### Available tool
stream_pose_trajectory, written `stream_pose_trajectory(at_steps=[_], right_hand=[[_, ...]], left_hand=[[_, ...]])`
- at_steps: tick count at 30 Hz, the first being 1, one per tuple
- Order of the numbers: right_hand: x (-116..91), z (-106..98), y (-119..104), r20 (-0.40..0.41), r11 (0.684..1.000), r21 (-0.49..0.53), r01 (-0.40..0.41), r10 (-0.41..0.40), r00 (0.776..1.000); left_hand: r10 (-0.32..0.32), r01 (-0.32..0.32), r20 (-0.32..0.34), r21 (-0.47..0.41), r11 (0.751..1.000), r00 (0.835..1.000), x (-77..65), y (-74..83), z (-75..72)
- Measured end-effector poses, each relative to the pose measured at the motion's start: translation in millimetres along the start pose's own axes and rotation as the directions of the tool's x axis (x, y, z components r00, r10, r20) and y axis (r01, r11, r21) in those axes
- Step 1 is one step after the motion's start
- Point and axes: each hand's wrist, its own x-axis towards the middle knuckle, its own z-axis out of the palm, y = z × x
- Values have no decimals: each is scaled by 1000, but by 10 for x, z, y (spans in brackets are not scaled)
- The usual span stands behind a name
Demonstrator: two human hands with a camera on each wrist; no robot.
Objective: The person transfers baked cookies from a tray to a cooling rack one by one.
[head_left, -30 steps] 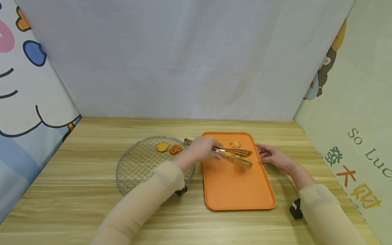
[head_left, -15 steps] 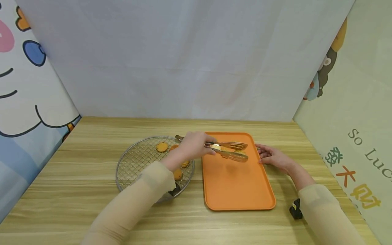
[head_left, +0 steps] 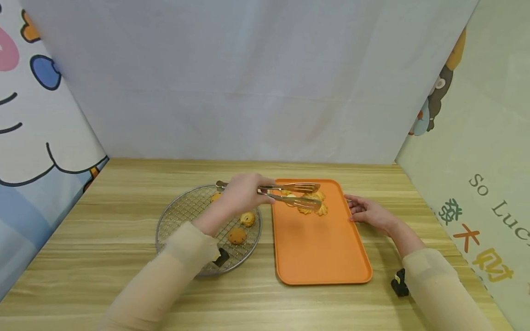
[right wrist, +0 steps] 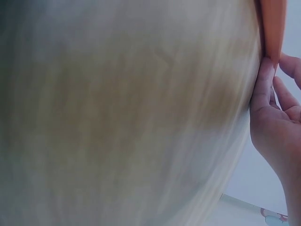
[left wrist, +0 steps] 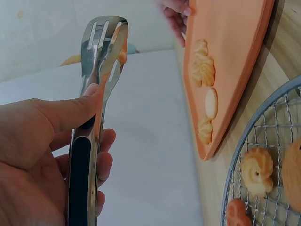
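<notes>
My left hand grips slotted metal tongs, the thumb lying along one arm and fingers round the other. In the head view the tong tips hang over the far part of an orange tray, apart from each other, with nothing seen between them. Several piped cookies and a pale oval cookie lie on that tray beneath. Beside the tray's right edge, my right hand touches the rim with thumb and fingertips, its fingers loosely extended.
Left of the tray lies a round wire mesh rack, partly under my left arm. It bears a swirl cookie, a round brown cookie, a pretzel-shaped cookie and a partly hidden yellow one. Cloth walls surround the wooden table.
My left hand with the tongs has moved left and slightly back from over the tray, uncovering the piped cookies there and the cookies at the rack's right side. My right hand stays at the tray's edge.
</notes>
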Motion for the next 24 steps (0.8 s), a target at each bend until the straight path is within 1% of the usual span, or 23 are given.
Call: stream_pose_trajectory(at_steps=[3, 5, 8, 11, 17, 21, 24], right_hand=[[2, 2, 11, 6, 1000, 0, 6, -6, 1000], [1, 2, 13, 6, 1000, 0, 7, -7, 1000], [-4, 2, 15, 6, 1000, -9, 7, -7, 1000], [-9, 1, 13, 4, 1000, -12, 4, -4, 1000], [-18, 5, 2, 13, 1000, -6, 16, -16, 1000], [-11, 7, 4, 15, 1000, -6, 30, -30, 999], [-4, 6, 7, 11, 1000, -1, 27, -27, 1000]], left_hand=[[6, -6, -28, -11, 1000, 1000, -66, -41, -45], [21, -22, -48, -12, 1000, 999, -109, -72, -65], [46, -45, -83, 8, 999, 996, -178, -115, -85], [55, -54, -111, 17, 998, 992, -258, -156, -103], [27, -29, -161, -6, 1000, 987, -422, -234, -155], [-8, 3, -176, -27, 1000, 984, -533, -281, -198], [-22, 18, -189, -24, 1000, 982, -610, -334, -223]])
